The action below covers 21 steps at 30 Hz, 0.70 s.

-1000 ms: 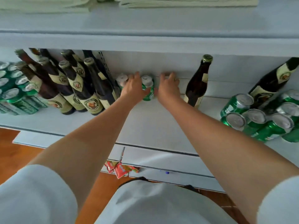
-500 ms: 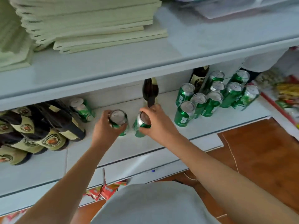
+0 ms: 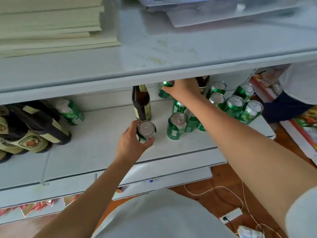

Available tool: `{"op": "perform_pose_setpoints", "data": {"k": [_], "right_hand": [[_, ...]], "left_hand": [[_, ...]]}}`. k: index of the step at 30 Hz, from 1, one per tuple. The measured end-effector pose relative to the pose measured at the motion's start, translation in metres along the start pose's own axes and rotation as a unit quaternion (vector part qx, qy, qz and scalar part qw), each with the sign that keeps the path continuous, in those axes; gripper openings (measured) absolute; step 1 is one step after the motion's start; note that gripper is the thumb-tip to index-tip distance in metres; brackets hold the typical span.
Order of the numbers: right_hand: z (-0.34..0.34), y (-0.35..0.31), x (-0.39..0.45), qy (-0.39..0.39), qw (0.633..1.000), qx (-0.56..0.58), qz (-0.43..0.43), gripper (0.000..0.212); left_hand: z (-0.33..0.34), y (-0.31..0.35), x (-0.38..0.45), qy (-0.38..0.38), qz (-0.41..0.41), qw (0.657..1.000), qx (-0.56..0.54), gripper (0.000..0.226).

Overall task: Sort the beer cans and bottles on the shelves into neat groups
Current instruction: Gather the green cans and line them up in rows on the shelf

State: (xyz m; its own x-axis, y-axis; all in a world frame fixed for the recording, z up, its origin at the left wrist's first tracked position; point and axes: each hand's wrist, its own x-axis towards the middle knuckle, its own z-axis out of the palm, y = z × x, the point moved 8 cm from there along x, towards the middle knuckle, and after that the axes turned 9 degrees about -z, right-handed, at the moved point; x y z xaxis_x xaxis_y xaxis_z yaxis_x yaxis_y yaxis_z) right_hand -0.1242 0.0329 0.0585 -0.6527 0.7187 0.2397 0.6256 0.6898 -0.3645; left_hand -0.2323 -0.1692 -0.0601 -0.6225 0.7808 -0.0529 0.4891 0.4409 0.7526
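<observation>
My left hand grips a green beer can upright on the white shelf, just in front of a lone brown bottle. At the shelf's back, my right hand holds a second green can beside another brown bottle. A cluster of several green cans stands to the right, partly behind my right forearm, with one can at its front left. Dark bottles are grouped at the far left, a single green can behind them.
The upper shelf overhangs the cans and carries stacked pale sheets and papers. Another person in white and dark clothing is at the far right. A white cable and a power strip lie on the wooden floor.
My right hand has carried its can back and right to the rear of the shelf near the can cluster. My left hand and its can have shifted slightly right, in front of the lone bottle.
</observation>
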Motion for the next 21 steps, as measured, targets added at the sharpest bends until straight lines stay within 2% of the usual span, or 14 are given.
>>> {"op": "perform_pose_setpoints", "data": {"k": [3,6,12,14,16,18,21], "right_hand": [[0.031,0.002,0.021,-0.06,0.994,-0.073,-0.05,0.026],[0.056,0.012,0.03,-0.094,0.991,-0.074,-0.061,0.037],[0.072,0.033,0.029,-0.145,0.985,-0.078,-0.06,0.078],[0.061,0.028,0.026,-0.156,0.98,-0.099,-0.068,0.074],[0.04,0.013,0.021,-0.122,0.987,-0.086,-0.065,0.048],[0.019,-0.005,0.01,-0.066,0.997,0.01,-0.041,0.027],[-0.002,-0.038,-0.008,0.036,0.982,0.183,-0.034,0.028]], "left_hand": [[0.011,0.003,0.003,0.019,-0.017,1.0,-0.006,0.061],[0.016,0.01,0.005,0.043,-0.038,0.998,0.001,0.062],[0.03,0.022,0.01,0.081,-0.101,0.991,-0.031,0.067],[0.037,0.026,0.013,0.081,-0.11,0.989,-0.053,0.07],[0.044,0.027,0.013,0.06,-0.109,0.989,-0.079,0.072],[0.039,0.022,0.01,0.05,-0.099,0.991,-0.079,0.071],[-0.007,-0.01,0.006,0.146,-0.139,0.979,-0.041,0.057]]}}
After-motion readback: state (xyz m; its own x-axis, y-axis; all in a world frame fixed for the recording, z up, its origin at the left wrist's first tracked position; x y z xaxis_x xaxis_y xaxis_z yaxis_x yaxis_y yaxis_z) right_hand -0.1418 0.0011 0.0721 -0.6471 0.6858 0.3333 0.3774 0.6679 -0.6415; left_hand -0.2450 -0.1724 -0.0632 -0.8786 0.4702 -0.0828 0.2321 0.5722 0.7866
